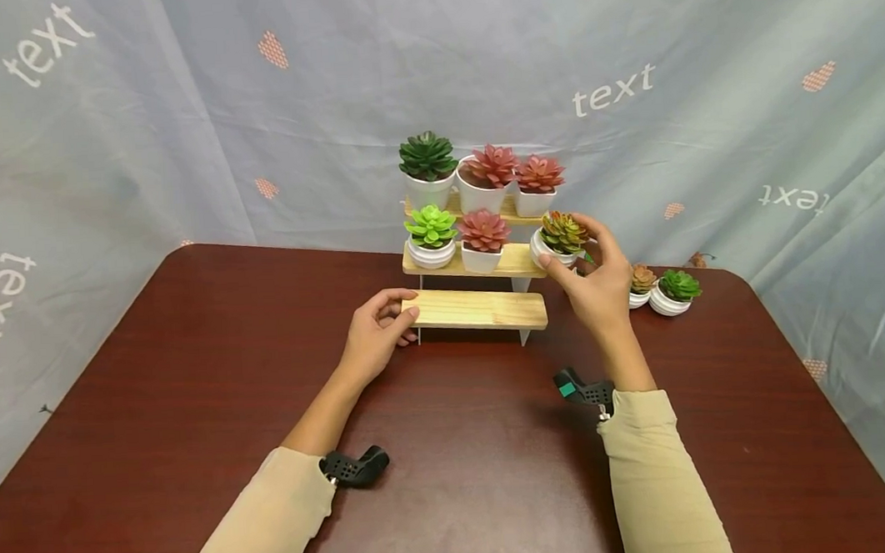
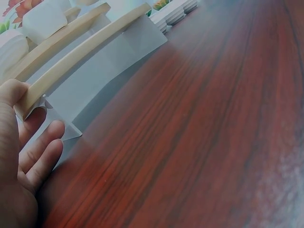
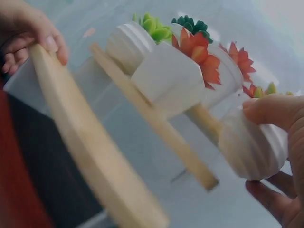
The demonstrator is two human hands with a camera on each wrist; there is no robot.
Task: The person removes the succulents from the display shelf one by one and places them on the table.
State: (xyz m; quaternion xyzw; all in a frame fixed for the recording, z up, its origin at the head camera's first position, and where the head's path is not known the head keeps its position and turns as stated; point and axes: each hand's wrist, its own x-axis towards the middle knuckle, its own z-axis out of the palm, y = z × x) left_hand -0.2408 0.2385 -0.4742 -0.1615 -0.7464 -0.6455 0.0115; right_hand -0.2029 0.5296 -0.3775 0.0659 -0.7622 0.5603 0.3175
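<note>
My left hand (image 1: 373,334) pinches the left end of the lowest wooden step (image 1: 482,308) of a three-step plant stand, thumb on top and fingers below. My right hand (image 1: 600,281) grips a round white ribbed pot (image 3: 254,145) holding a yellow-red succulent (image 1: 563,232), at the right end of the middle step (image 1: 520,260). On that step stand a bright green succulent (image 1: 431,227) and a pink succulent (image 1: 484,231) in white pots. Along the top step are a dark green succulent (image 1: 427,157) and two reddish ones, the right in a square pot (image 1: 536,203).
To the right of the stand, on the dark red table (image 1: 459,443), sit a potted orange-brown succulent (image 1: 642,278) and a potted green succulent (image 1: 679,286). A grey-blue curtain (image 1: 343,90) with printed text hangs behind. Black wrist mounts (image 1: 356,467) jut inward from both sleeves.
</note>
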